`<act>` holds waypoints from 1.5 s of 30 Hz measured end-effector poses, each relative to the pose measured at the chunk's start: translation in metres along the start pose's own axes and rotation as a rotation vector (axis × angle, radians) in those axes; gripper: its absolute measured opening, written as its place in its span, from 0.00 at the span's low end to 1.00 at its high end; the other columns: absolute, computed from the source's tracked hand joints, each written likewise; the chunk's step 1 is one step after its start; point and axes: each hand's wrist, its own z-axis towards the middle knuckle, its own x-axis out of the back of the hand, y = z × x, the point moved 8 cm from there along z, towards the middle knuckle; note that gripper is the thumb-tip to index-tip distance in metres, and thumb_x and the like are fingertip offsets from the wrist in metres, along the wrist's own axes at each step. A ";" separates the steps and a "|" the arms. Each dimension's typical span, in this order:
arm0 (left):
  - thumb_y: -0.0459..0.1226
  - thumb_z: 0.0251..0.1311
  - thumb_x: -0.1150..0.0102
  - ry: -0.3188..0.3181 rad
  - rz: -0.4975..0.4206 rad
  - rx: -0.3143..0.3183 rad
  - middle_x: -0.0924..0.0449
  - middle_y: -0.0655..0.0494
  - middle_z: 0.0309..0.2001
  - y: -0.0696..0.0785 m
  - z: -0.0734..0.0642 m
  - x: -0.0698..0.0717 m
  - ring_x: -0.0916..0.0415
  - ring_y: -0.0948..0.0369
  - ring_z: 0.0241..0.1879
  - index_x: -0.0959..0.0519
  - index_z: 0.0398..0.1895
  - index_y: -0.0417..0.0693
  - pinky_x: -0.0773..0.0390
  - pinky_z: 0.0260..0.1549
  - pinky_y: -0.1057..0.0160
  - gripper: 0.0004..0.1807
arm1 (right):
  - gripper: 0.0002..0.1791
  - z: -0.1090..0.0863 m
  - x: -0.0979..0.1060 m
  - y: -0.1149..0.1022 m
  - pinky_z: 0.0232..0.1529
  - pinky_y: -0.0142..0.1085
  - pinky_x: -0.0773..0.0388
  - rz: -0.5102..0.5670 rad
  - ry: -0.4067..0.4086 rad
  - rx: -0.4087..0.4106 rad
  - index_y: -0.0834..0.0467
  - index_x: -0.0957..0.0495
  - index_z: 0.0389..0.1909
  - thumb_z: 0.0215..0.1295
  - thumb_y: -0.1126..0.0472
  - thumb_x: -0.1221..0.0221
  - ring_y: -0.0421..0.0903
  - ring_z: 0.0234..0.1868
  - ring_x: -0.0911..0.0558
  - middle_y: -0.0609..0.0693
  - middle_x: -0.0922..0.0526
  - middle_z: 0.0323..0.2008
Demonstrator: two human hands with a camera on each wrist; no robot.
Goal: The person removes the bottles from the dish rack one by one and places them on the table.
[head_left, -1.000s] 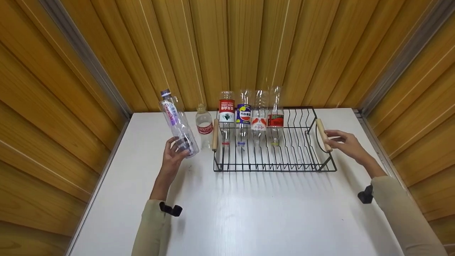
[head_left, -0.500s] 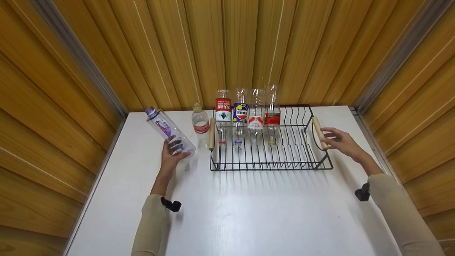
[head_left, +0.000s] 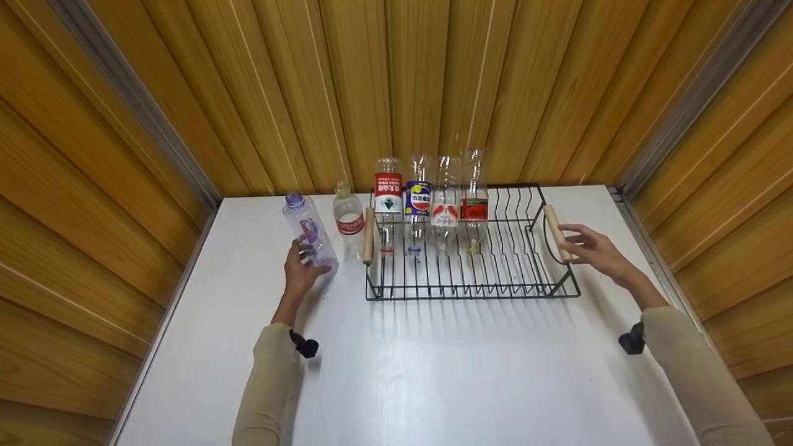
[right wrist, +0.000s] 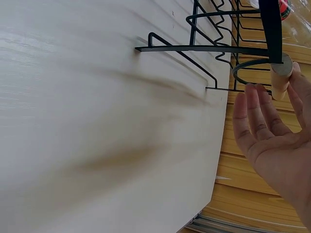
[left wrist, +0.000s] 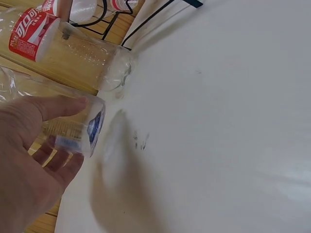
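My left hand [head_left: 300, 272] grips a clear plastic bottle [head_left: 308, 228] with a purple cap and purple label, fingers and thumb round its lower part. In the left wrist view the bottle's base [left wrist: 95, 127] shows close over the white table, and the top is cut off. Just right of it stands a clear cola bottle [head_left: 351, 225] with a red label. My right hand [head_left: 596, 251] pinches the right wooden handle [head_left: 556, 229] of a black wire rack [head_left: 471, 298] between thumb and fingers, while the other fingers hang loose beneath, as the right wrist view [right wrist: 279, 80] shows.
Several empty bottles stand upside down in the rack's left half, among them a red-labelled one [head_left: 388, 193] and a blue-labelled one [head_left: 418, 198]. A second wooden handle [head_left: 368, 238] is at the rack's left end. Wood-patterned walls [head_left: 421, 80] enclose the white table [head_left: 446, 371].
The purple-capped bottle was tilted out to the left half a second ago; it now stands more upright, nearer the cola bottle. My right hand stays at the rack's handle.
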 end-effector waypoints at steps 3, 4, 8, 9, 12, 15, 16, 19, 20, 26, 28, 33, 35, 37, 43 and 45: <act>0.18 0.45 0.28 -0.011 0.045 0.007 0.35 0.34 0.68 -0.004 0.001 -0.003 0.35 0.39 0.71 0.43 0.76 0.40 0.32 0.71 0.43 0.53 | 0.30 -0.001 -0.002 -0.001 0.46 0.29 0.17 0.005 -0.003 -0.003 0.64 0.39 0.75 0.79 0.57 0.46 0.29 0.48 0.19 0.66 0.25 0.59; 0.18 0.45 0.28 -0.016 0.055 0.007 0.35 0.34 0.68 -0.005 0.001 -0.004 0.35 0.39 0.71 0.43 0.76 0.40 0.32 0.71 0.43 0.53 | 0.30 -0.002 -0.003 -0.001 0.46 0.29 0.17 0.005 -0.002 -0.006 0.64 0.39 0.75 0.79 0.57 0.46 0.28 0.48 0.19 0.68 0.25 0.60; 0.18 0.45 0.29 -0.023 0.081 0.007 0.33 0.35 0.68 -0.007 0.002 -0.006 0.34 0.39 0.70 0.41 0.75 0.40 0.30 0.69 0.42 0.51 | 0.31 -0.003 -0.007 -0.001 0.46 0.29 0.17 0.009 -0.007 -0.011 0.64 0.40 0.76 0.79 0.56 0.47 0.27 0.48 0.20 0.70 0.28 0.63; 0.18 0.46 0.29 -0.025 0.086 0.006 0.33 0.35 0.68 -0.007 0.002 -0.006 0.34 0.39 0.70 0.41 0.75 0.39 0.30 0.69 0.42 0.51 | 0.30 -0.003 -0.007 -0.001 0.46 0.29 0.17 0.011 -0.007 -0.010 0.64 0.40 0.76 0.79 0.56 0.47 0.27 0.48 0.20 0.69 0.27 0.62; 0.18 0.47 0.30 -0.033 0.096 0.009 0.33 0.35 0.68 -0.005 0.003 -0.007 0.33 0.37 0.69 0.41 0.75 0.37 0.28 0.67 0.41 0.49 | 0.30 -0.003 -0.008 -0.002 0.46 0.29 0.17 0.020 -0.002 -0.002 0.65 0.40 0.75 0.79 0.57 0.47 0.28 0.48 0.20 0.61 0.25 0.59; 0.18 0.49 0.31 -0.040 0.108 0.011 0.33 0.34 0.69 -0.005 0.005 -0.009 0.32 0.36 0.68 0.41 0.74 0.36 0.28 0.67 0.42 0.47 | 0.30 -0.003 -0.009 -0.003 0.45 0.29 0.17 0.026 0.001 0.006 0.65 0.39 0.75 0.79 0.57 0.47 0.28 0.48 0.19 0.55 0.24 0.57; 0.18 0.49 0.31 -0.040 0.107 0.009 0.33 0.33 0.68 -0.005 0.005 -0.009 0.32 0.36 0.68 0.41 0.74 0.35 0.27 0.66 0.42 0.47 | 0.30 -0.003 -0.009 -0.003 0.45 0.29 0.17 0.028 0.001 0.009 0.65 0.39 0.75 0.79 0.58 0.47 0.28 0.48 0.19 0.54 0.24 0.57; 0.17 0.48 0.32 -0.030 0.105 -0.009 0.32 0.31 0.67 -0.002 0.007 -0.010 0.30 0.34 0.67 0.40 0.72 0.34 0.27 0.65 0.41 0.45 | 0.30 -0.004 -0.011 -0.004 0.45 0.30 0.16 0.031 -0.006 0.016 0.65 0.41 0.75 0.80 0.58 0.48 0.27 0.48 0.19 0.61 0.25 0.59; 0.17 0.48 0.32 -0.027 0.102 -0.014 0.31 0.31 0.67 -0.001 0.007 -0.010 0.30 0.34 0.66 0.39 0.71 0.33 0.26 0.65 0.40 0.45 | 0.30 -0.004 -0.011 -0.005 0.45 0.29 0.17 0.032 -0.007 0.017 0.65 0.41 0.75 0.80 0.58 0.48 0.27 0.48 0.20 0.64 0.27 0.61; 0.18 0.50 0.33 -0.041 0.097 -0.004 0.32 0.33 0.68 0.003 0.010 -0.012 0.32 0.36 0.68 0.40 0.73 0.35 0.28 0.66 0.40 0.45 | 0.30 -0.003 -0.013 -0.006 0.45 0.29 0.17 0.023 -0.011 0.008 0.64 0.41 0.76 0.80 0.56 0.48 0.26 0.48 0.20 0.73 0.31 0.65; 0.19 0.51 0.32 -0.055 0.101 0.011 0.33 0.34 0.69 0.003 0.011 -0.013 0.32 0.37 0.69 0.42 0.74 0.38 0.29 0.67 0.41 0.46 | 0.31 -0.003 -0.012 -0.006 0.46 0.29 0.17 0.017 -0.013 0.004 0.64 0.42 0.76 0.80 0.56 0.48 0.26 0.48 0.20 0.73 0.32 0.65; 0.19 0.50 0.30 -0.056 0.097 0.006 0.33 0.34 0.70 0.002 0.012 -0.008 0.33 0.39 0.70 0.43 0.76 0.39 0.30 0.69 0.43 0.49 | 0.30 -0.001 -0.011 -0.007 0.46 0.31 0.17 0.021 -0.015 0.007 0.64 0.43 0.77 0.80 0.58 0.49 0.26 0.48 0.21 0.74 0.31 0.65; 0.20 0.49 0.29 -0.052 0.083 -0.004 0.32 0.34 0.69 0.002 0.011 -0.004 0.32 0.39 0.69 0.41 0.75 0.39 0.30 0.69 0.44 0.48 | 0.30 0.000 -0.010 -0.007 0.46 0.32 0.17 0.023 -0.016 0.008 0.64 0.43 0.77 0.80 0.58 0.49 0.27 0.48 0.21 0.74 0.30 0.64; 0.21 0.51 0.29 -0.053 0.070 0.003 0.31 0.33 0.68 0.001 0.009 0.001 0.31 0.39 0.68 0.40 0.74 0.39 0.29 0.69 0.44 0.46 | 0.30 0.000 -0.009 -0.006 0.46 0.32 0.17 0.020 -0.016 0.008 0.64 0.43 0.77 0.80 0.58 0.49 0.27 0.48 0.21 0.72 0.29 0.63; 0.31 0.60 0.31 -0.070 0.063 0.068 0.30 0.37 0.66 0.002 -0.004 0.014 0.31 0.41 0.67 0.33 0.70 0.41 0.27 0.65 0.45 0.35 | 0.30 -0.001 -0.007 -0.002 0.45 0.31 0.16 0.004 -0.002 0.002 0.63 0.41 0.76 0.80 0.56 0.49 0.28 0.48 0.20 0.62 0.26 0.59; 0.35 0.63 0.32 -0.091 0.083 0.079 0.28 0.39 0.65 0.005 -0.010 0.017 0.29 0.44 0.66 0.30 0.68 0.41 0.24 0.61 0.49 0.31 | 0.30 -0.002 -0.005 -0.001 0.45 0.31 0.16 -0.002 0.003 -0.001 0.63 0.41 0.76 0.80 0.56 0.49 0.28 0.48 0.20 0.59 0.25 0.58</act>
